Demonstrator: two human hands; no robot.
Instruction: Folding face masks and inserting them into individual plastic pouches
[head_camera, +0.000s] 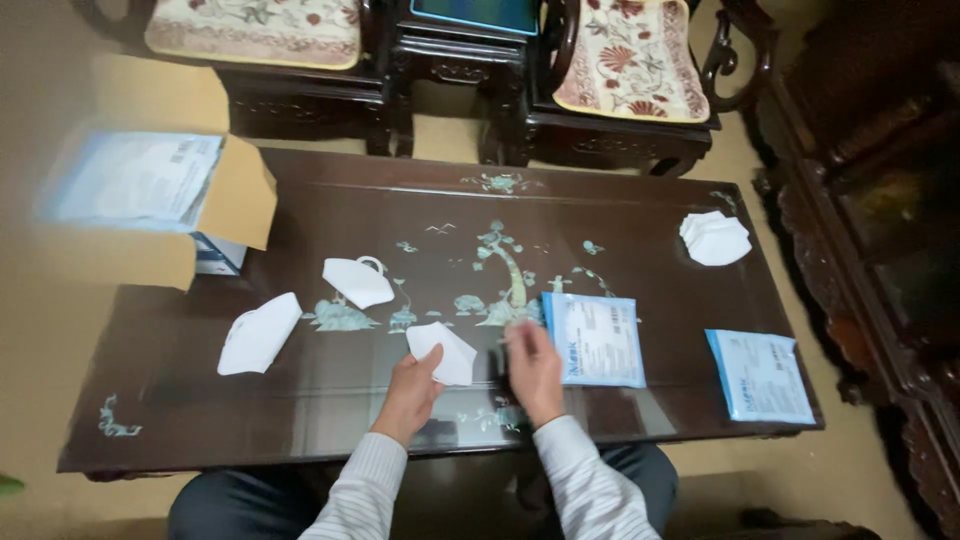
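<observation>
Head view shows the left hand (412, 385) pinching a folded white face mask (445, 352) near the worktop's (300, 400) front edge, right hand (532, 368) blurred, open beside it, probably unfolding it, needing both hands.

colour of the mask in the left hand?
White. The folded face mask pinched by the left hand shows clearly in the head view.

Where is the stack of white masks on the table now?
In the head view, the stack of white masks lies at the far right of the dark table, beyond the two blue packets, away from both hands.
</observation>
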